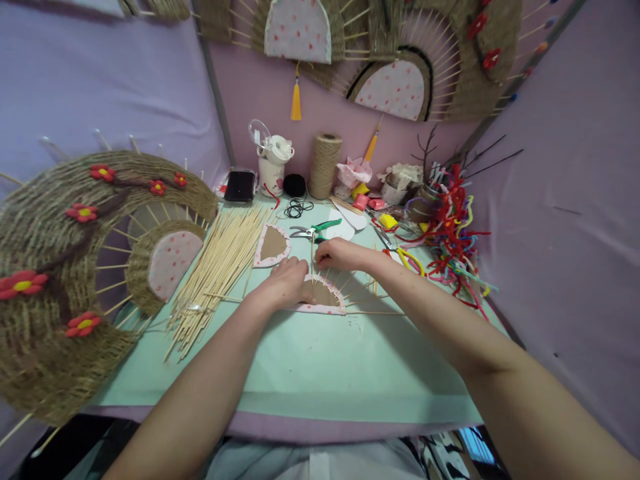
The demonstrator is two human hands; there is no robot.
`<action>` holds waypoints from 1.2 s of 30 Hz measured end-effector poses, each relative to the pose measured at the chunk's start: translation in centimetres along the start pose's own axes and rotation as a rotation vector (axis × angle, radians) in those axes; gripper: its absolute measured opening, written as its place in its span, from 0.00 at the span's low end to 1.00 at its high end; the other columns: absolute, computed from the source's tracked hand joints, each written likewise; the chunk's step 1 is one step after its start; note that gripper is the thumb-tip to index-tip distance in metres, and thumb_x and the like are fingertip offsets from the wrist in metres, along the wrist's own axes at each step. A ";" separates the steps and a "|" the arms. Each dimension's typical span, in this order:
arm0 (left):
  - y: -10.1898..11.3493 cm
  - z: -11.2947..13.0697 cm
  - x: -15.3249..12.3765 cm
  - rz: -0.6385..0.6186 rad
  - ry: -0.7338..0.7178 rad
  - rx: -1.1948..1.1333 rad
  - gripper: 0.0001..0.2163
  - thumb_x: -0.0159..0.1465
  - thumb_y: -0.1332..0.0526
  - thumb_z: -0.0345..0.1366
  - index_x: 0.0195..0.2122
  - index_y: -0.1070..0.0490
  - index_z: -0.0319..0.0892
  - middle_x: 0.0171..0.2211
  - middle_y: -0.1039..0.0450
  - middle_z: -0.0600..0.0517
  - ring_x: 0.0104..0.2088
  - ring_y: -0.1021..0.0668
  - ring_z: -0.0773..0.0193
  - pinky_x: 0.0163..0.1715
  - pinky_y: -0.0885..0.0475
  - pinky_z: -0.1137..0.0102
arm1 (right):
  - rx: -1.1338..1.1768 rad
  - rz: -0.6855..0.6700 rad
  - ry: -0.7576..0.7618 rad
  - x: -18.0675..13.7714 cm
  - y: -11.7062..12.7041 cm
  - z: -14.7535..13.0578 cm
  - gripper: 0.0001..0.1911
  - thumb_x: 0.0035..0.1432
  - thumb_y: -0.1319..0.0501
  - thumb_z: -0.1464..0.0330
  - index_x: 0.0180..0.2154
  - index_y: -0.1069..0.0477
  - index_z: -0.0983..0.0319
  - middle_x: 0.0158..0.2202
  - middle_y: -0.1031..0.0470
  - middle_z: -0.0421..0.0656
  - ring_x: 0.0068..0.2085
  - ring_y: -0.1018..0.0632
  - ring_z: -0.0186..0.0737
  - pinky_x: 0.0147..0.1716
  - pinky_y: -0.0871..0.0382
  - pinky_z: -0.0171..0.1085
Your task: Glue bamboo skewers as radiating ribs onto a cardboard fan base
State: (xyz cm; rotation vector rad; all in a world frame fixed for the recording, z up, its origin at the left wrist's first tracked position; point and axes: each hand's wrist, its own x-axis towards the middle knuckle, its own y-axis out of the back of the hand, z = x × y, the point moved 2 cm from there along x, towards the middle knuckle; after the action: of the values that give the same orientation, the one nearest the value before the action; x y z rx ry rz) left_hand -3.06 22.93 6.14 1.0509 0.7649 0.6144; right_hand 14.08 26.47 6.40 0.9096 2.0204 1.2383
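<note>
A half-round cardboard piece with a pink-dotted white cloth edge lies on the table, several thin sticks fanning out from its curve. My left hand grips its left side, fingers closed over it and partly hidden. Above the curve, my right hand is closed in a pinch at an upright thin wooden stick. The fingertips are small in view. A second cloth-edged cardboard piece rests just beyond my left hand. Green-handled pliers lie behind my right hand.
A pile of wooden sticks spreads at the left, beside a large woven fan with red flowers. Scissors and colourful pipe cleaners lie at the right. A twine spool and white cup stand at the back.
</note>
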 end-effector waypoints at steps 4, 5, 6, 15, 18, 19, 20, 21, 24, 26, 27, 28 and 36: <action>0.0 0.0 0.0 -0.004 0.007 0.003 0.24 0.51 0.33 0.48 0.45 0.33 0.42 0.47 0.32 0.43 0.52 0.31 0.46 0.48 0.33 0.59 | -0.009 -0.018 0.004 -0.2 0.2 -0.1 0.04 0.52 0.35 0.75 0.31 0.21 0.63 0.32 0.21 0.41 0.33 0.25 0.35 0.33 0.40 0.30; 0.0 0.0 0.0 -0.003 0.004 0.004 0.24 0.51 0.33 0.48 0.45 0.33 0.42 0.47 0.32 0.43 0.52 0.31 0.46 0.48 0.33 0.59 | -0.014 -0.019 0.006 -0.2 0.2 -0.1 0.04 0.52 0.35 0.75 0.31 0.21 0.63 0.32 0.21 0.41 0.33 0.25 0.34 0.33 0.40 0.30; 0.0 0.0 0.0 -0.001 0.001 0.004 0.24 0.51 0.33 0.48 0.45 0.33 0.42 0.46 0.32 0.43 0.52 0.31 0.46 0.48 0.33 0.59 | -0.019 -0.019 0.010 -0.2 0.2 -0.2 0.04 0.52 0.35 0.75 0.31 0.21 0.63 0.32 0.21 0.41 0.33 0.25 0.34 0.33 0.40 0.30; -0.1 0.0 0.0 0.006 0.004 0.008 0.24 0.51 0.32 0.48 0.45 0.33 0.42 0.47 0.32 0.43 0.52 0.31 0.46 0.48 0.34 0.59 | -0.066 -0.040 0.041 -0.2 0.2 -0.8 0.06 0.51 0.37 0.78 0.28 0.22 0.64 0.31 0.22 0.41 0.32 0.27 0.34 0.34 0.40 0.31; -0.2 -0.1 0.1 0.007 -0.003 0.004 0.25 0.51 0.32 0.49 0.46 0.33 0.41 0.47 0.32 0.43 0.51 0.31 0.46 0.48 0.34 0.59 | -0.076 -0.059 0.049 -0.3 0.4 -1.0 0.07 0.51 0.38 0.79 0.29 0.22 0.64 0.32 0.22 0.41 0.32 0.27 0.34 0.33 0.41 0.31; -0.3 -0.2 0.2 0.008 -0.002 0.004 0.25 0.51 0.32 0.49 0.46 0.33 0.41 0.47 0.32 0.42 0.52 0.31 0.45 0.48 0.34 0.59 | -0.079 -0.067 0.052 -0.3 0.4 -1.0 0.07 0.51 0.38 0.79 0.30 0.22 0.64 0.32 0.22 0.41 0.32 0.27 0.34 0.33 0.41 0.31; -0.3 -0.2 0.2 0.009 -0.001 0.005 0.25 0.51 0.32 0.48 0.46 0.33 0.41 0.47 0.32 0.42 0.52 0.31 0.45 0.48 0.33 0.59 | -0.083 -0.077 0.055 -0.2 0.5 -1.0 0.07 0.51 0.38 0.78 0.30 0.22 0.63 0.33 0.22 0.41 0.33 0.27 0.34 0.33 0.41 0.31; -0.3 -0.2 0.2 0.010 0.001 0.006 0.25 0.51 0.33 0.48 0.46 0.33 0.41 0.47 0.32 0.43 0.52 0.31 0.45 0.48 0.33 0.59 | -0.087 -0.087 0.057 -0.2 0.6 -1.0 0.07 0.51 0.38 0.78 0.30 0.22 0.63 0.34 0.22 0.41 0.33 0.27 0.34 0.33 0.41 0.31; -0.3 -0.2 0.2 0.007 0.008 -0.002 0.24 0.50 0.32 0.48 0.45 0.33 0.42 0.47 0.32 0.43 0.52 0.31 0.46 0.48 0.33 0.60 | -0.099 -0.116 0.056 0.1 0.8 -0.9 0.06 0.51 0.36 0.76 0.31 0.22 0.62 0.35 0.22 0.41 0.33 0.28 0.34 0.32 0.42 0.31; -0.2 -0.2 0.2 0.003 0.008 -0.008 0.24 0.50 0.32 0.48 0.45 0.33 0.42 0.47 0.32 0.43 0.52 0.31 0.46 0.48 0.33 0.60 | -0.101 -0.137 0.050 0.2 0.8 -0.8 0.06 0.51 0.36 0.76 0.31 0.22 0.62 0.34 0.22 0.41 0.32 0.28 0.34 0.31 0.42 0.30; -0.2 -0.2 0.2 0.002 0.009 -0.008 0.24 0.50 0.32 0.48 0.45 0.33 0.42 0.47 0.32 0.43 0.52 0.31 0.46 0.48 0.33 0.60 | -0.099 -0.148 0.047 0.3 0.8 -0.8 0.06 0.51 0.36 0.76 0.31 0.22 0.62 0.33 0.21 0.41 0.32 0.28 0.34 0.31 0.42 0.30; -0.2 -0.2 0.2 0.002 0.010 -0.007 0.24 0.50 0.32 0.48 0.44 0.33 0.42 0.47 0.32 0.43 0.52 0.31 0.46 0.48 0.33 0.60 | -0.096 -0.158 0.044 0.4 0.9 -0.8 0.06 0.51 0.36 0.75 0.32 0.22 0.62 0.32 0.21 0.40 0.32 0.27 0.34 0.30 0.42 0.30; -0.4 -0.3 0.4 0.007 0.003 -0.016 0.24 0.49 0.32 0.48 0.43 0.33 0.42 0.47 0.32 0.43 0.51 0.30 0.46 0.47 0.33 0.59 | -0.106 -0.185 0.048 1.1 0.8 -0.8 0.06 0.49 0.36 0.76 0.29 0.21 0.62 0.28 0.22 0.39 0.28 0.28 0.32 0.29 0.42 0.31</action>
State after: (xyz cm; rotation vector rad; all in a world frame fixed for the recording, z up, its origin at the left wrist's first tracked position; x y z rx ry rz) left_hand -3.04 23.22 5.59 1.0385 0.7577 0.6270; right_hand 12.98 27.22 7.30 0.6337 2.0042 1.2612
